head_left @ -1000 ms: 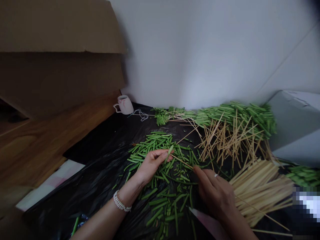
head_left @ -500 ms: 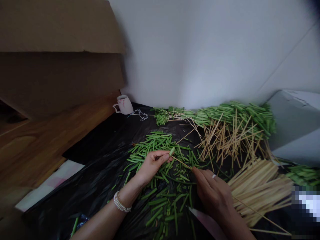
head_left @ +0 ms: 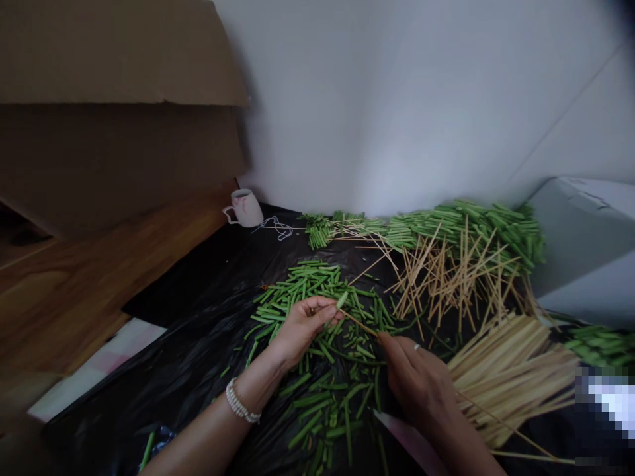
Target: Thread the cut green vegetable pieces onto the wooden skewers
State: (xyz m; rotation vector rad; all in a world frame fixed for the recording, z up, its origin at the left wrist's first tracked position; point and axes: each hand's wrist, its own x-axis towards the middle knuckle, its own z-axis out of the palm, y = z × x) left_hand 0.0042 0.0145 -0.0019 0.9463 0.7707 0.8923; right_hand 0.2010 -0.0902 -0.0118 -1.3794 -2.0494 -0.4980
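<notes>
Above a pile of cut green stalk pieces (head_left: 312, 284), my left hand (head_left: 310, 324) pinches one short pale-green stalk piece (head_left: 342, 301) between thumb and fingers. My right hand (head_left: 421, 377), with a ring on it, grips a thin wooden skewer (head_left: 362, 325). The skewer's far tip meets the stalk piece at my left fingertips; whether it has gone in, I cannot tell. Under my right hand a pale pinkish pointed thing (head_left: 404, 436) is partly hidden. Many bare skewers (head_left: 516, 377) lie in a heap to the right of that hand.
Skewered rows of green pieces (head_left: 461, 228) are stacked along the wall, their sticks (head_left: 441, 284) pointing toward me. A white mug (head_left: 247, 208) and a tangled cord (head_left: 280, 229) sit at the back left. Black plastic sheet (head_left: 198, 344) covers the surface. A cardboard box (head_left: 119, 132) stands left.
My right hand and the skewer have shifted very slightly left. The view has moved a little; my left hand holds the stalk piece in nearly the same spot.
</notes>
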